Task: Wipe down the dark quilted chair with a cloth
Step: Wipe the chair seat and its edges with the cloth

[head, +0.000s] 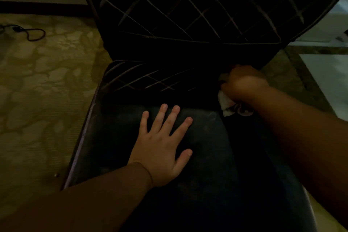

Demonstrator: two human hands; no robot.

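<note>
From the head view, I have the dark quilted chair (pixel 169 15) right in front of me, its stitched backrest rising at the top of the frame and the seat filling the middle. My left hand (pixel 163 149) lies flat on the seat cushion, fingers (pixel 174 117) spread straight and holding nothing; it looks to be bracing me. My right hand (pixel 243 84) is bunched around the cloth (pixel 228 104), a pale wad poking out below the knuckles, and it sits at the back right corner of the seat, where cushion meets backrest.

As for progress, I judge the wipe is underway at that rear corner. The light is poor, so I cannot tell which patches are already clean; the seat near my left hand shows a faint dull haze that may be dust. The backrest and the front and left edges seem left to do.

A patterned carpet (pixel 43 84) and a dark cord (pixel 32 33) lie to the left.
</note>
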